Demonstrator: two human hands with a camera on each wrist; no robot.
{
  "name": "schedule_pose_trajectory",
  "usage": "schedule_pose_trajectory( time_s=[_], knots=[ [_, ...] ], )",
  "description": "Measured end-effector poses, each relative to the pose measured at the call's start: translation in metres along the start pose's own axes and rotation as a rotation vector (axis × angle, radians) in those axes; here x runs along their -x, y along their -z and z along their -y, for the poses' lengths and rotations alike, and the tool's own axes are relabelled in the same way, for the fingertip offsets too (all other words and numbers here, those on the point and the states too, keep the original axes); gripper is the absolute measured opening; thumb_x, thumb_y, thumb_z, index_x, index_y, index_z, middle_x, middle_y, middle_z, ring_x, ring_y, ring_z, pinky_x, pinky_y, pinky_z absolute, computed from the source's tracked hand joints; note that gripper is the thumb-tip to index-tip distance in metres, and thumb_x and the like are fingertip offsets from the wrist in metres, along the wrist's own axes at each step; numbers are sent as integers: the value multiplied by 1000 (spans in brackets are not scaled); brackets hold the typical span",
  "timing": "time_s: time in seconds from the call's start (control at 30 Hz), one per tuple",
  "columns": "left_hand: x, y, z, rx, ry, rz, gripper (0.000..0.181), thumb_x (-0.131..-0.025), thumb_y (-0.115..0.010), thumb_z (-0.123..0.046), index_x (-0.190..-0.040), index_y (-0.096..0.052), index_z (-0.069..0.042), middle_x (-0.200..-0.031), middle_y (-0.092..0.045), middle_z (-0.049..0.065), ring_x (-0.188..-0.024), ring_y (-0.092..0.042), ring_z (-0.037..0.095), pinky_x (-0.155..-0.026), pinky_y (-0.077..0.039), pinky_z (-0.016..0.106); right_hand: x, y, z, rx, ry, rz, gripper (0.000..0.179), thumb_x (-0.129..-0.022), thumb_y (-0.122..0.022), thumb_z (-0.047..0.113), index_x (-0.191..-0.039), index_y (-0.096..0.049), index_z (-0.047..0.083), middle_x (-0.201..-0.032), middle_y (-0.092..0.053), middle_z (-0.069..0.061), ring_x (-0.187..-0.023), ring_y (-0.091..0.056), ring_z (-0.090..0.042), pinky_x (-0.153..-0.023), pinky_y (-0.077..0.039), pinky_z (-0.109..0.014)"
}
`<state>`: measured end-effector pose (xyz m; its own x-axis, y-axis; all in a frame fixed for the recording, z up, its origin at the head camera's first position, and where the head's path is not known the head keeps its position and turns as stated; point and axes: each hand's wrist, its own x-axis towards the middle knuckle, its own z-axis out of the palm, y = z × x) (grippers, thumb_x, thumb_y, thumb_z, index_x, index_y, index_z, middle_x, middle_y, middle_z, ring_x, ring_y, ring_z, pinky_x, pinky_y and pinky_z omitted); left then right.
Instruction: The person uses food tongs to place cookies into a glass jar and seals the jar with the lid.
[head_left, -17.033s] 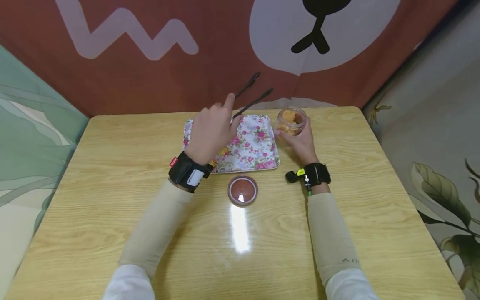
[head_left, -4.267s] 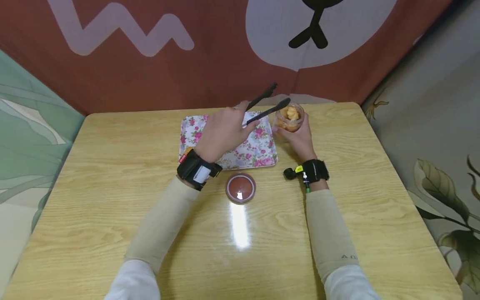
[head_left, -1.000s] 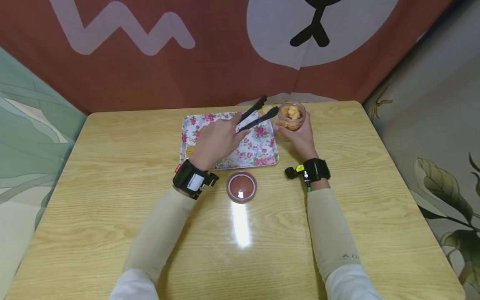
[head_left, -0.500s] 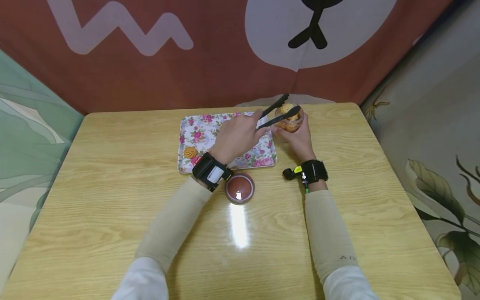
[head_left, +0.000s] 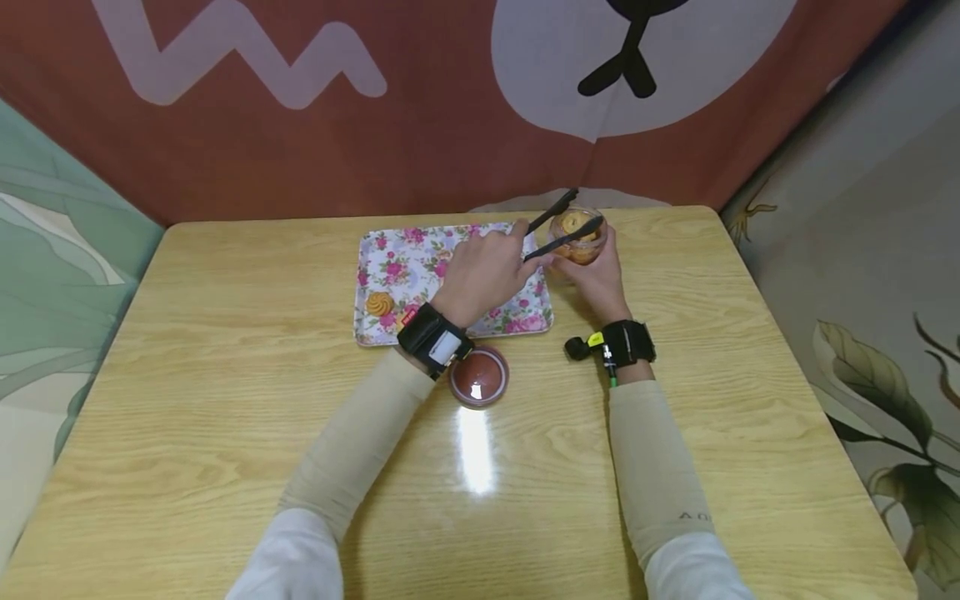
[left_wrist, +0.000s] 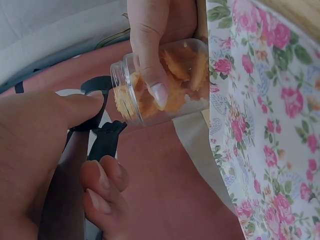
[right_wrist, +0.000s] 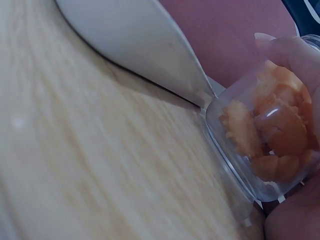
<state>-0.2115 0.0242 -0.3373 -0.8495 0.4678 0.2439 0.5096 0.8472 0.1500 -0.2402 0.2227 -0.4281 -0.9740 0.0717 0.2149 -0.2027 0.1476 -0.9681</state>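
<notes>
My left hand (head_left: 483, 275) grips black-tipped tongs (head_left: 566, 239) over the right end of the floral tray (head_left: 397, 258). The tongs' arms are spread at the mouth of a clear jar (head_left: 577, 252) of cookies (head_left: 576, 222). In the left wrist view the tong tips (left_wrist: 107, 137) stand just at the jar's rim, near a cookie (left_wrist: 123, 102) in its mouth. My right hand (head_left: 602, 279) holds the jar around its side, beside the tray. The right wrist view shows several orange cookies (right_wrist: 282, 130) through the jar wall. One swirled cookie (head_left: 379, 303) lies on the tray's left end.
A round reddish-brown lid (head_left: 480, 377) lies on the wooden table (head_left: 225, 400) in front of the tray, close to my left wrist. A reddish-brown cloth (head_left: 300, 167) hangs behind the table's far edge.
My left hand has moved right, bringing the tongs from the tray's right edge to the jar's mouth. A pale cookie at the tong tips a second ago now appears in the jar's mouth.
</notes>
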Motion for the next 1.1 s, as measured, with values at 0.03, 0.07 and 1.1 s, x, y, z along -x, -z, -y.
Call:
schedule_pose_trajectory(
  time_s=[0.03,0.07,1.1],
  knots=[
    [0,0,0,2,1,0,63,-93,-46,-57,-129,-47,-6,-57,-54,0,-41,-48,14,-34,-38,30,0,0,0,-2,-2,0,85,-72,-82,19,-139,-29,18,-131,-44,-11,-116,-45,-19,-100,-36,-39],
    [0,0,0,4,2,0,63,-93,-46,-56,-130,-47,-6,-57,-54,0,-41,-48,14,-33,-39,30,0,1,0,-3,-4,0,85,-72,-82,19,-139,-29,19,-131,-44,-11,-116,-45,-19,-100,-36,-39],
    [56,50,38,63,111,-7,62,-88,-56,-54,-126,-51,-6,-55,-52,2,-42,-48,16,-34,-34,31,-7,5,-1,57,-66,-22,91,-69,-84,21,-141,-28,22,-137,-40,-8,-121,-38,-15,-105,-27,-36]
  ],
)
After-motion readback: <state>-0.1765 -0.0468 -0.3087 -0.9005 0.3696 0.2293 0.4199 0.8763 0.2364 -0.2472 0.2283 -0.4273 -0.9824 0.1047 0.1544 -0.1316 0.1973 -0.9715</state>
